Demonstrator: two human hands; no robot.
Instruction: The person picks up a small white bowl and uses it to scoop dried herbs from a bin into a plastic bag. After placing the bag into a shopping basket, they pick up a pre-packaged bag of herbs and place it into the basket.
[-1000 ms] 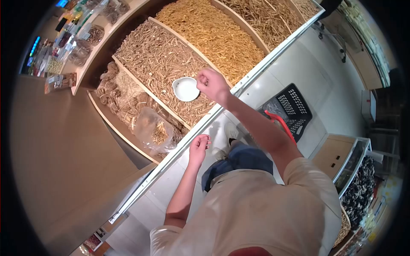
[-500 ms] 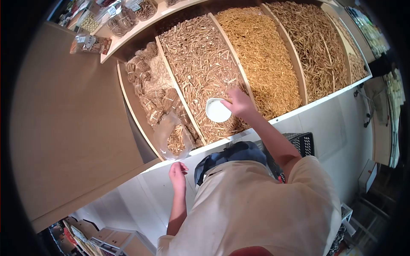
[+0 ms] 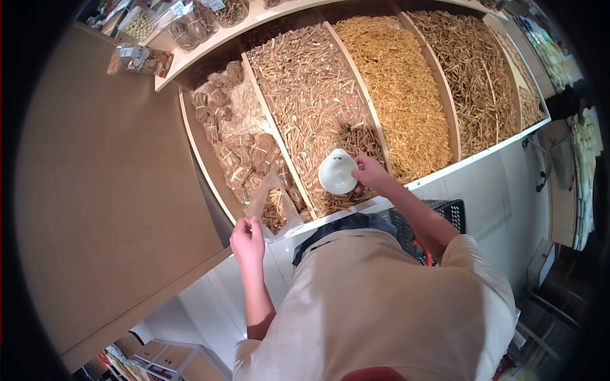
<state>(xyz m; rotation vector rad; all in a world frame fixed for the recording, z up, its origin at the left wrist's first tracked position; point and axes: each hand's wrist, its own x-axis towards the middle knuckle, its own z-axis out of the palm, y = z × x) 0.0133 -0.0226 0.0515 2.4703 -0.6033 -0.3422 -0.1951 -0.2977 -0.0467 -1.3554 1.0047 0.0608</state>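
My right hand (image 3: pixel 372 175) grips a white scoop (image 3: pixel 337 174) over the near end of a compartment of short, pale brown dried sticks (image 3: pixel 305 95). The scoop's smooth inside faces up and I see nothing lying in it. At the bin's front edge, my left hand (image 3: pixel 248 240) has its fingers closed on the rim of a clear plastic bag (image 3: pixel 289 217). Its mouth stands partly open above the left compartment, and brown pieces show through it. Tied brown bundles (image 3: pixel 238 152) lie just behind the bag.
Wooden dividers (image 3: pixel 356 79) separate yellow shreds (image 3: pixel 406 95) and darker brown strips (image 3: pixel 470 82) to the right. Packaged goods (image 3: pixel 140 60) line the upper shelf. A brown panel (image 3: pixel 114 190) fills the left side. A black basket (image 3: pixel 445 213) is beside my body.
The scoop has shifted slightly right and toward me, and turned to show more of its inside. My left hand has risen and moved left, pulling the bag's rim; its mouth looks narrower.
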